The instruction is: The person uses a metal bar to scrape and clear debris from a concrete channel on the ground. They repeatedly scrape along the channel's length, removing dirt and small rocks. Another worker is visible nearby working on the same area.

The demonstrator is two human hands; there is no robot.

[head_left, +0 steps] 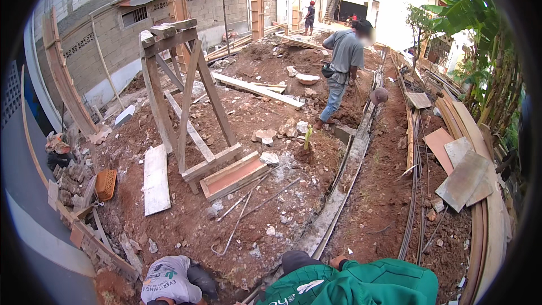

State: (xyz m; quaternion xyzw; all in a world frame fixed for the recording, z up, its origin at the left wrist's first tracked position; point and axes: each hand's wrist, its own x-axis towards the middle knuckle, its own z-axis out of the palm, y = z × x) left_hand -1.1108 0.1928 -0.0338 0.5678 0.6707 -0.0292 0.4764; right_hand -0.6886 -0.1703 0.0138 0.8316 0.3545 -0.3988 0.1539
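Note:
Neither of my hands shows in the head view. Right below me a person in a green shirt (361, 282) bends low at the frame's bottom edge, one hand (339, 261) near the end of a narrow grey concrete strip (339, 192) that runs away through red earth. At the bottom left a second person, in a white printed shirt (169, 279), crouches beside the earth bank. Farther along the strip a person in a grey shirt and jeans (343, 62) stands with their back to me.
A tall wooden trestle (186, 96) stands on the earth at the left, with a loose white plank (156, 179) and an orange basket (105, 183) near it. Long steel bars (415, 192) and stacked boards (463, 175) lie along the right. Another person (309, 17) stands far off.

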